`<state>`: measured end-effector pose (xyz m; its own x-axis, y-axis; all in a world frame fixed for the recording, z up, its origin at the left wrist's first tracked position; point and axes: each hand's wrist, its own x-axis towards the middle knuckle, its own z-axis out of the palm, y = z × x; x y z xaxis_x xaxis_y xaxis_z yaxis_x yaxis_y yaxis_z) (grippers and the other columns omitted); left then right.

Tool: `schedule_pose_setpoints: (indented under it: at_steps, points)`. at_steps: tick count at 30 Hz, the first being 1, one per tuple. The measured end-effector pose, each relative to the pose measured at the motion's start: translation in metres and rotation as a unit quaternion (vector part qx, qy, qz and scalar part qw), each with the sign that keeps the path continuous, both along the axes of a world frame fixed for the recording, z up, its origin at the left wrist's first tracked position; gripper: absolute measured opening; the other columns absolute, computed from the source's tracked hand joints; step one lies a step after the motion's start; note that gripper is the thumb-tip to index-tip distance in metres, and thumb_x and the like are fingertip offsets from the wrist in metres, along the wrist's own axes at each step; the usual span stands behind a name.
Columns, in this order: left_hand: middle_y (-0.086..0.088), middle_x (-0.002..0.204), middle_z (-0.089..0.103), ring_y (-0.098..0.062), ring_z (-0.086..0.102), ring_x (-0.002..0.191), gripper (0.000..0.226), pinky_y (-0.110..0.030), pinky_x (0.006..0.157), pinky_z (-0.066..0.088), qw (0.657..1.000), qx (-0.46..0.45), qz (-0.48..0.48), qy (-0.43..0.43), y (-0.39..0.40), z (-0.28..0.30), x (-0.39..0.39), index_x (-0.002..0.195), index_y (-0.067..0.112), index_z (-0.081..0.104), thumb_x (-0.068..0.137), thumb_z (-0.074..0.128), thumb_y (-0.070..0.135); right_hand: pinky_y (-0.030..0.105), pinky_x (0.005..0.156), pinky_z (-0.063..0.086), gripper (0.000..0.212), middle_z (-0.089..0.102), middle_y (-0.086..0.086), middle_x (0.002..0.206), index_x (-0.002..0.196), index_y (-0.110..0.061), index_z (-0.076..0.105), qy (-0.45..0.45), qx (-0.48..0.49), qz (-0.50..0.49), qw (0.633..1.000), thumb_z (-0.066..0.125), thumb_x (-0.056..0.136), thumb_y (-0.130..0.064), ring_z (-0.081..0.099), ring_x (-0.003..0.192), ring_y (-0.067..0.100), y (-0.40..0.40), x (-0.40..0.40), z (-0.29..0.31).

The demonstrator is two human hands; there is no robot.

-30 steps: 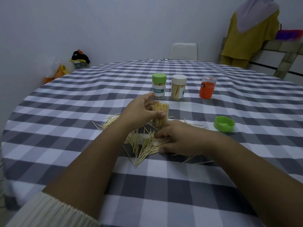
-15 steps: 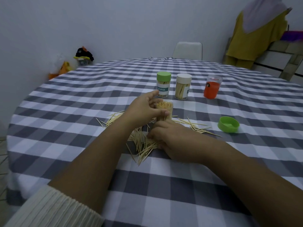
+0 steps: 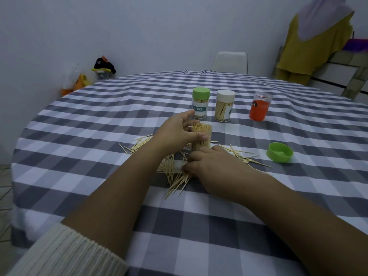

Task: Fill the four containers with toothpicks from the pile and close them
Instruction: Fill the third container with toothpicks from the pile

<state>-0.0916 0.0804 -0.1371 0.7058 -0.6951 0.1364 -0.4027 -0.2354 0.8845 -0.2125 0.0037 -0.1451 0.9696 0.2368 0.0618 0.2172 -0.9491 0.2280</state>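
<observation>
Open jar [image 3: 201, 138] stands upright mid-counter, packed nearly to the rim with toothpicks, at the far edge of the pile [image 3: 175, 174]. Left hand [image 3: 175, 134] wraps the jar, thumb across its front and fingers curled round the back, holding it steady. Right hand [image 3: 211, 166] lies palm-down on the pile just in front of the jar; its fingers are bent onto the loose sticks, but whether they pinch any cannot be told from here. Judgement: this is the last jar to fill; the green-capped jar [image 3: 201, 105], the white-capped jar [image 3: 225, 105] and the orange jar [image 3: 259, 108] stand closed beyond it. To do the step well: gather few sticks at a time, line them up parallel, feed them in vertically while the left hand keeps the jar from tipping; little room is left, so forcing a bundle would likely jam or spill. Green lid [image 3: 280, 155] lies upturned well to the right, ready for closing. Counter [image 3: 99, 136] is round, under a grey-and-white check cloth. Room: pale walls, a white chair [image 3: 230, 61] at the far side, yellow garment hanging at right.
</observation>
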Motion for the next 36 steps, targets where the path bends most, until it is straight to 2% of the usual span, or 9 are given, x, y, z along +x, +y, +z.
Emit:
schedule_pose_setpoints:
  at_steps: [10, 15, 20, 22, 24, 26, 31, 33, 36]
  points:
    - [-0.002, 0.143, 0.049, -0.014, 0.051, 0.126, 0.089, -0.021, 0.091, 0.044, 1.0, 0.0, 0.0, 0.004, -0.001, -0.001, 0.002, 0.15, 0.018, 0.025, 0.077, 0.076, 0.012, 0.034, 0.096, 0.035, 0.032, 0.051, 0.004, 0.129, 0.128, -0.018, 0.05, -0.011, -0.013, -0.049, 0.999, 0.041, 0.098, -0.024, 0.044, 0.118, 0.021, -0.005, 0.0, 0.001]
    - [-0.001, 0.141, 0.051, -0.006, 0.053, 0.114, 0.089, -0.017, 0.084, 0.047, 1.0, -0.006, -0.003, 0.003, 0.0, -0.002, 0.002, 0.149, 0.018, 0.026, 0.076, 0.076, 0.012, 0.035, 0.095, 0.038, 0.035, 0.052, 0.008, 0.126, 0.13, -0.017, 0.053, 0.026, -0.049, -0.069, 0.996, 0.045, 0.097, -0.024, 0.045, 0.117, 0.024, -0.006, 0.001, 0.003]
    - [-0.001, 0.139, 0.053, -0.006, 0.054, 0.112, 0.09, -0.024, 0.09, 0.048, 1.0, -0.007, -0.006, 0.006, 0.0, -0.002, 0.004, 0.149, 0.018, 0.026, 0.075, 0.077, 0.013, 0.034, 0.093, 0.044, 0.032, 0.053, 0.008, 0.123, 0.126, -0.013, 0.054, 0.057, 0.004, -0.112, 0.992, 0.05, 0.095, -0.018, 0.048, 0.114, 0.024, -0.009, 0.001, 0.009]
    - [-0.001, 0.138, 0.053, -0.009, 0.056, 0.115, 0.091, -0.027, 0.094, 0.049, 1.0, -0.01, -0.005, 0.011, 0.001, -0.003, 0.005, 0.149, 0.018, 0.026, 0.074, 0.078, 0.013, 0.03, 0.085, 0.044, 0.032, 0.055, 0.007, 0.116, 0.125, -0.016, 0.052, 0.062, 0.033, -0.143, 0.987, 0.052, 0.094, -0.017, 0.05, 0.107, 0.021, -0.015, 0.001, 0.013]
    - [-0.001, 0.138, 0.054, -0.01, 0.057, 0.116, 0.091, -0.03, 0.095, 0.05, 1.0, -0.011, -0.004, 0.014, 0.0, -0.003, 0.005, 0.149, 0.018, 0.027, 0.074, 0.078, 0.013, 0.023, 0.069, 0.041, 0.027, 0.054, 0.004, 0.1, 0.122, -0.019, 0.052, 0.061, 0.077, -0.174, 0.98, 0.051, 0.095, -0.018, 0.051, 0.091, 0.018, -0.023, 0.0, 0.018]
    - [-0.001, 0.138, 0.054, -0.01, 0.058, 0.115, 0.092, -0.033, 0.097, 0.05, 1.0, -0.014, -0.004, 0.019, 0.0, -0.003, 0.004, 0.149, 0.018, 0.027, 0.073, 0.078, 0.011, 0.021, 0.06, 0.038, 0.02, 0.056, 0.002, 0.095, 0.115, -0.021, 0.056, 0.048, 0.165, -0.189, 0.967, 0.047, 0.097, -0.021, 0.052, 0.084, 0.017, -0.032, -0.004, 0.024]
    - [-0.001, 0.138, 0.053, -0.01, 0.058, 0.114, 0.092, -0.033, 0.093, 0.052, 1.0, -0.016, -0.007, 0.009, 0.0, -0.003, 0.001, 0.149, 0.018, 0.026, 0.074, 0.078, 0.012, 0.038, 0.083, 0.052, 0.016, 0.069, 0.003, 0.094, 0.09, -0.022, 0.067, -0.063, 0.456, -0.161, 0.873, 0.053, 0.094, -0.016, 0.063, 0.09, 0.02, -0.056, -0.01, 0.025]
    - [0.0, 0.14, 0.052, -0.008, 0.057, 0.114, 0.091, -0.027, 0.089, 0.053, 1.0, -0.019, -0.009, 0.004, -0.001, -0.003, -0.001, 0.149, 0.019, 0.027, 0.074, 0.078, 0.013, 0.038, 0.087, 0.054, 0.02, 0.071, 0.002, 0.089, 0.087, -0.025, 0.066, -0.094, 0.565, -0.143, 0.807, 0.053, 0.094, -0.011, 0.067, 0.09, 0.018, -0.061, -0.007, 0.023]
    - [0.003, 0.139, 0.053, -0.001, 0.055, 0.106, 0.087, -0.01, 0.074, 0.052, 1.0, -0.021, -0.014, 0.003, -0.004, -0.004, -0.005, 0.148, 0.021, 0.029, 0.076, 0.077, 0.012, 0.032, 0.08, 0.058, 0.017, 0.069, 0.006, 0.083, 0.091, -0.015, 0.063, -0.136, 0.693, -0.126, 0.696, 0.05, 0.095, -0.005, 0.069, 0.079, 0.017, -0.062, -0.004, 0.022]
